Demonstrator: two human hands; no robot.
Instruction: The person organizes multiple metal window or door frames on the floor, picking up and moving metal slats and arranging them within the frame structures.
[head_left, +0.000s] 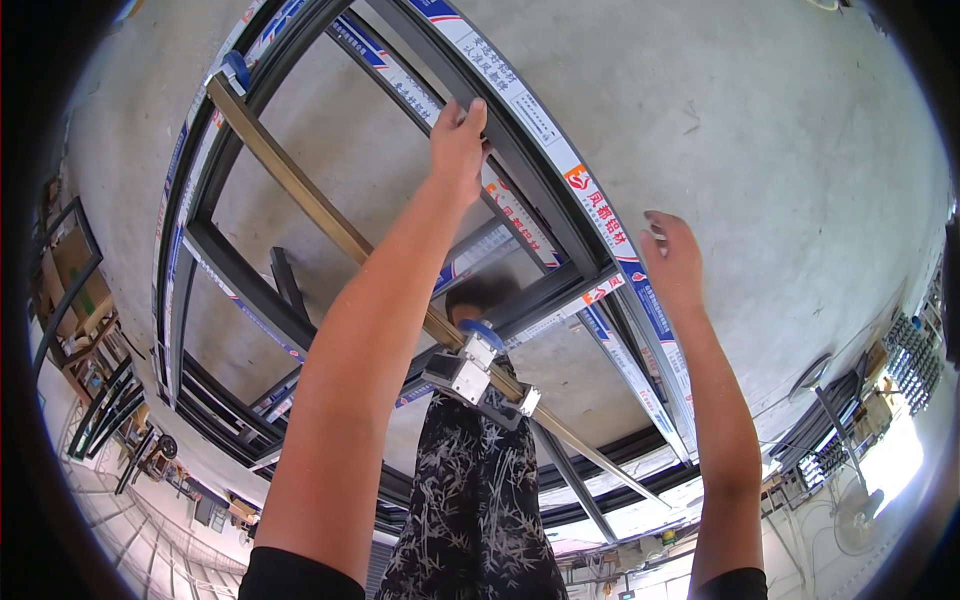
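Observation:
A large dark grey metal window frame (540, 190), its faces covered in printed protective film, lies in front of me. My left hand (460, 152) is closed at an inner rail on its far right part, the fingers partly hidden against the metal. Just outside the right edge of the frame is my right hand (674, 258), fingers loosely bent and apart, with nothing visible in it. A long brass-coloured bar clamp (300, 190) spans the frame under my left forearm. Its silver clamp head (470, 375) with a blue pad sits close to my legs, and another blue pad (236, 70) is at the far end.
Grey concrete floor (760, 130) surrounds the frame. At the left are dark frame pieces (105, 410) and a cardboard box (75, 270). A standing fan (858, 515) and stacked dark profiles (825, 430) are at the right. My patterned trousers (470, 500) are close behind the clamp head.

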